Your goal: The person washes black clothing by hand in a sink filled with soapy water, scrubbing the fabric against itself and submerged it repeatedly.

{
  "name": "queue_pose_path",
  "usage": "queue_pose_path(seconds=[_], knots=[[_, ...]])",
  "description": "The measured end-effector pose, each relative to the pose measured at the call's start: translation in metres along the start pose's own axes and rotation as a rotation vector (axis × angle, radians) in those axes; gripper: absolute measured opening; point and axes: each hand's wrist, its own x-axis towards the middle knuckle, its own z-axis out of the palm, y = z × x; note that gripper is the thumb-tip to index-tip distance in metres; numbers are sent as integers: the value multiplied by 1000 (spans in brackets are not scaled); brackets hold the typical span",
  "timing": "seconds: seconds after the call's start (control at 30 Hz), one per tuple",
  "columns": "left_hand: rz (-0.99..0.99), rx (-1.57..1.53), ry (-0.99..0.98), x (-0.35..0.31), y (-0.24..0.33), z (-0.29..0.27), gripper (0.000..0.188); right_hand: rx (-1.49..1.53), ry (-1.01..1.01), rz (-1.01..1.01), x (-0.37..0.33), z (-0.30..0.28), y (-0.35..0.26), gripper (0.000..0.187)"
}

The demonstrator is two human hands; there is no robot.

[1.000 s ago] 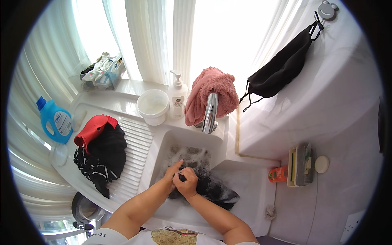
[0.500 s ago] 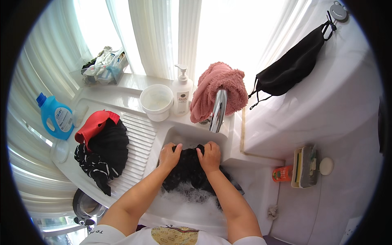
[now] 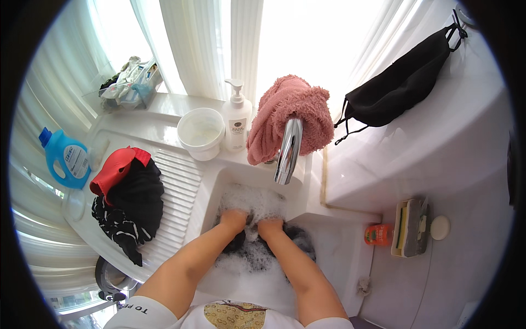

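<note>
Both of my hands are down in the foamy water of a white sink (image 3: 211, 200). My left hand (image 3: 235, 220) is closed on a wet black garment (image 3: 300, 241), its fingertips sunk in suds. Close beside it on the right, my right hand (image 3: 270, 226) grips the same cloth, its fingers partly hidden by foam. Dark folds show between and below my hands, and most of the garment lies under the suds. Above the basin curves a chrome faucet (image 3: 289, 151) with a pink fluffy towel (image 3: 285, 104) draped over it.
On the ribbed washboard (image 3: 181, 181) at left lies black clothing (image 3: 139, 200) with a red cap (image 3: 118, 170). A blue detergent bottle (image 3: 68, 159), white tub (image 3: 201, 134) and pump bottle (image 3: 237, 120) stand around it. A black mask (image 3: 400, 82) hangs at right, above a sponge holder (image 3: 411, 227).
My hands have gone down into the water with the garment, which was held up at the basin's far side. More foam now covers the cloth and the far part of the sink.
</note>
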Motion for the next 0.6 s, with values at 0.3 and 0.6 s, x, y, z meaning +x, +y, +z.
queue_pose_path(seconds=[0.3, 0.6], knots=[[754, 86, 35, -107, 8, -46, 33, 1, -55, -566, -153, -28, 9, 46], [539, 238, -151, -98, -15, -26, 36, 18, 257, -460, -140, -21, 11, 39]])
